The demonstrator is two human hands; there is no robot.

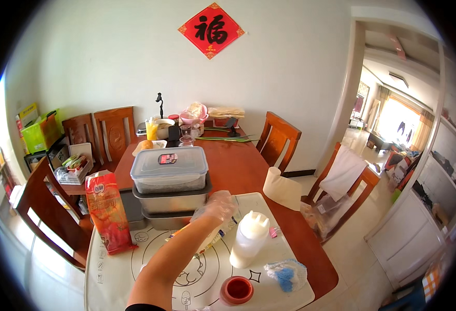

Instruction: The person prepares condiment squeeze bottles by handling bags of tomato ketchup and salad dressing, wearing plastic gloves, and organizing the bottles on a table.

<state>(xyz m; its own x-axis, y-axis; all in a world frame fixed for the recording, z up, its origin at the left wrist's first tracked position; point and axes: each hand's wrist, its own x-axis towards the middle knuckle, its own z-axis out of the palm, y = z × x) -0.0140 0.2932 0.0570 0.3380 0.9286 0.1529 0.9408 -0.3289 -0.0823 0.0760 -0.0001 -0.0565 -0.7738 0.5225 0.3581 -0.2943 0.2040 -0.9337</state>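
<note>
My left hand [217,207], in a clear plastic glove, reaches over a printed plastic packet [212,241] lying on the pale baking mat [113,278]. Its fingers point away from me, and I cannot tell whether they grip anything. Just left of the hand stand stacked metal pans [171,203], topped by a clear-lidded container [169,165]. A squeeze bottle [247,243] with several nozzles stands to the right. Nearer me are a small red pot [237,290] and a blue-and-white crocheted cloth [286,275]. My right hand is not clearly in view; a scrap of clear plastic shows at the bottom edge.
A tall red ketchup bag [109,214] stands at the mat's left. A pink binder clip [273,232] and a paper roll [280,188] lie right. Green onions [228,138], bowls and a drink cup [151,129] crowd the table's far end. Wooden chairs [278,138] surround it.
</note>
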